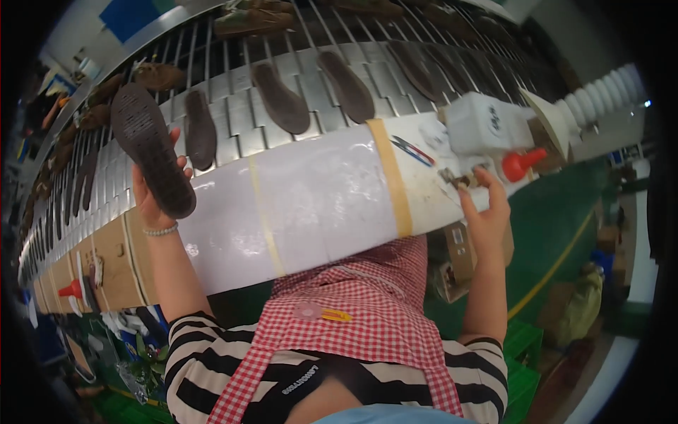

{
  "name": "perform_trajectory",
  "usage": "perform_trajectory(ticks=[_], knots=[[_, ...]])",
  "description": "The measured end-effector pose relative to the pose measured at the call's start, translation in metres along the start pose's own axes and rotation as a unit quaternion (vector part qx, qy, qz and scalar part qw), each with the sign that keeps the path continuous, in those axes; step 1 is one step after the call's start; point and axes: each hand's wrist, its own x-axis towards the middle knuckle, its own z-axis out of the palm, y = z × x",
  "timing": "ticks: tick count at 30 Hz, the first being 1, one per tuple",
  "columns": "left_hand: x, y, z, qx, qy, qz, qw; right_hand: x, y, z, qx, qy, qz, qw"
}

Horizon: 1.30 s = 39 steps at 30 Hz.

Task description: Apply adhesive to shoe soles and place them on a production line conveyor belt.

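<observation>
A dark brown shoe sole (152, 145) with its tread side showing is gripped in my left hand (147, 203), tilted above the near edge of the conveyor. Thumb and fingers of my right hand (489, 212) come together at the right end of the table, around something small and brownish (462, 181) that I cannot make out. Close by lies a slim tool with red and blue handles (414, 151), perhaps tweezers or snips. A red conical nozzle (522, 165) rests just right of my fingers, and behind them stands a white plastic container (487, 126).
Several brown soles, one of them here (281, 99), lie on the metal slat conveyor (233, 131); brown shoes (254, 21) sit farther back. White sheeting with yellow tape (390, 177) covers the worktable. A white corrugated hose (604, 93) ends at the right.
</observation>
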Motion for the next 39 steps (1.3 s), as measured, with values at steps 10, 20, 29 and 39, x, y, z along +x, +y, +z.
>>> perform_trajectory(ticks=[10,20,29,39], knots=[[0.003,-0.131,0.086,-0.14,0.064,-0.089,0.984,0.046,0.103,-0.003,-0.213,0.024,-0.071,0.974],[-0.017,-0.166,0.102,-0.141,0.182,-0.173,0.958,0.05,0.107,0.02,-0.271,-0.015,-0.078,0.959],[-0.019,-0.193,0.086,-0.277,0.222,-0.253,0.9,0.043,0.107,-0.009,-0.203,-0.061,0.054,0.976],[-0.023,-0.217,0.108,-0.315,0.154,-0.314,0.882,0.01,-0.057,0.017,0.194,-0.073,-0.06,0.976]])
